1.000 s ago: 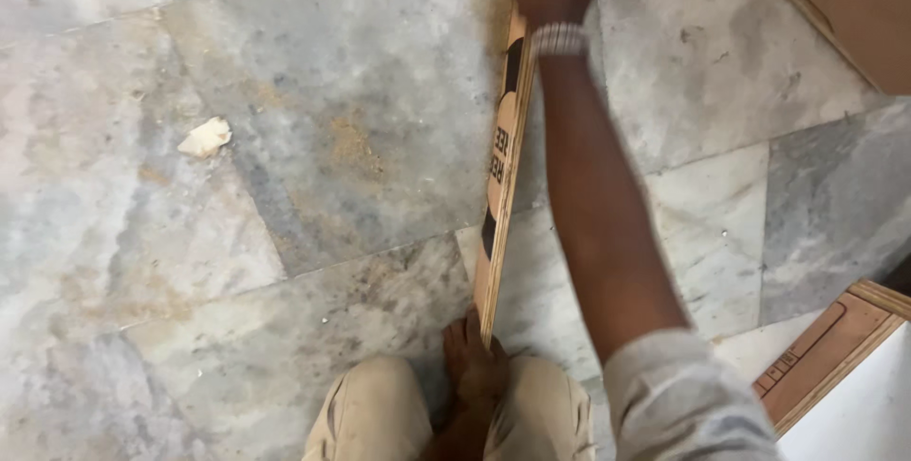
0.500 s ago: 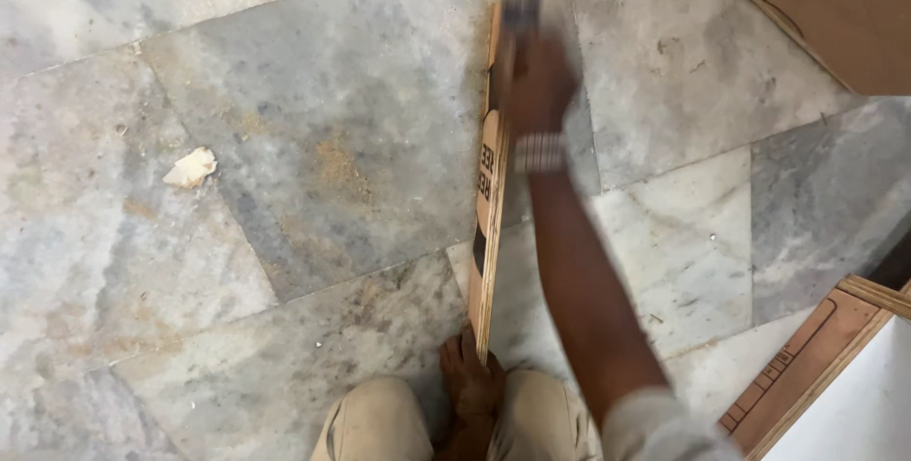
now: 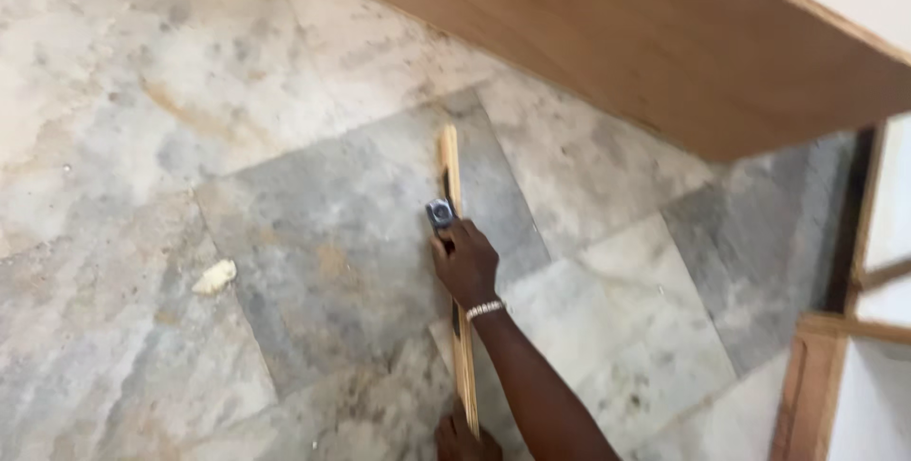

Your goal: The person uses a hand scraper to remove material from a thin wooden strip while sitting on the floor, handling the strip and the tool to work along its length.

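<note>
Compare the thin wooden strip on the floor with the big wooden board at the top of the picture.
The wooden strip is thin, narrow and pale yellow; the wooden board is broad, thick and reddish brown. The strip stands on edge on the marble floor, while the board stands above the floor, slanting across the upper picture. The right hand and left hand touch the strip; neither touches the board. Both are wood with straight edges.

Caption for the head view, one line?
Right hand presses a small metal tool against a wooden strip on the marble floor.
</note>
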